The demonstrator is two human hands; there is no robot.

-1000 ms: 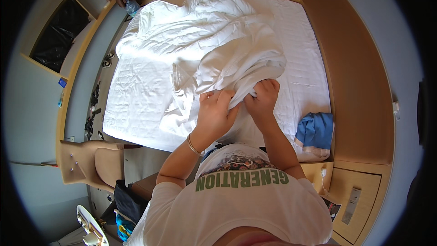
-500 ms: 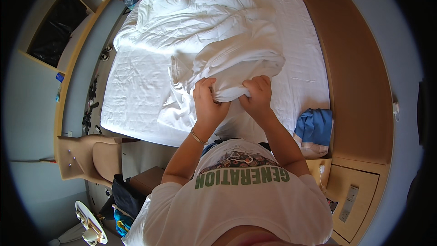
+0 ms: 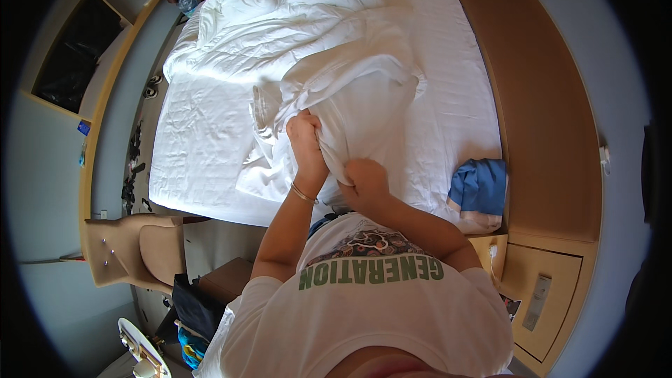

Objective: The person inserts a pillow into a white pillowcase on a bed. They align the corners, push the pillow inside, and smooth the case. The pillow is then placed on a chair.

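Clenching smooth, creased white fabric (image 3: 371, 112) in tightly curled left grip (image 3: 306, 141) and right grip (image 3: 367, 183). Seeing puffy white duvet (image 3: 280, 31) beyond grip, folded blue cloth (image 3: 479, 185) to its right.

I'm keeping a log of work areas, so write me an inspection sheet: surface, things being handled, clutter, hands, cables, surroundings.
Surface: bed with a wrinkled white sheet.
Things handled: smooth white cloth, bunched; crumpled white quilt beyond it.
Clutter: blue cloth on the bed's near right corner; dark items on the floor at left, too small to identify.
Hands: left hand and right hand both grip the smooth cloth.
Cables: white cord at lower right.
Surroundings: tan chair at left; brown headboard at right.
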